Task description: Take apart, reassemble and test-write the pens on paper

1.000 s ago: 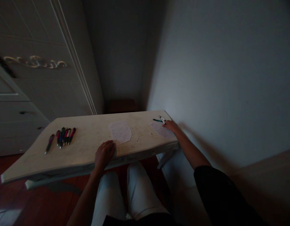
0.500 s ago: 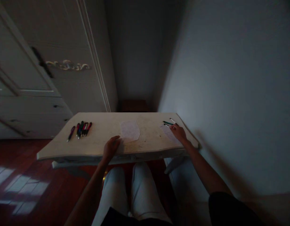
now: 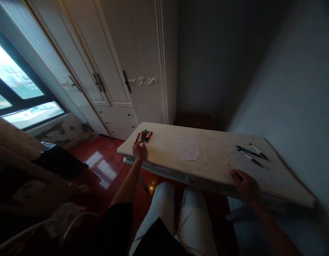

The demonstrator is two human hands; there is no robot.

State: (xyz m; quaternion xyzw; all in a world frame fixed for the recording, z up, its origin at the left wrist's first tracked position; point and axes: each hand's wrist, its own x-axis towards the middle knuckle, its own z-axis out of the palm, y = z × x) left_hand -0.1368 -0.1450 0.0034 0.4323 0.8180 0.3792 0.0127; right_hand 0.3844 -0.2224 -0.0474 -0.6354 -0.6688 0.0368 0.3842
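My left hand [image 3: 139, 150] is at the near ends of a cluster of pens [image 3: 145, 136] on the left part of the table. Its thumb and fingers are apart around the near ends; no pen is visibly lifted. Another pen [image 3: 137, 137] lies just left of the cluster. My right hand [image 3: 245, 183] rests at the table's front edge, fingers loosely bent with a gap at the thumb, nothing visible in them. Beyond it, a white-and-black pen [image 3: 251, 158] lies on a sheet of paper [image 3: 241, 164], near a green pen [image 3: 248, 151] and another white-and-black pen [image 3: 258, 151].
A second sheet of paper [image 3: 187, 148] lies mid-table on the whitish table [image 3: 164, 142]. A white wardrobe [image 3: 143, 46] stands behind on the left, and a wall [image 3: 300, 106] runs along the right. A window [image 3: 17, 78] is at far left, above dark clutter.
My view has turned left. My left hand has moved from beside the middle paper to the pen cluster. My right hand has left the pens at the right and drawn back to the front edge.
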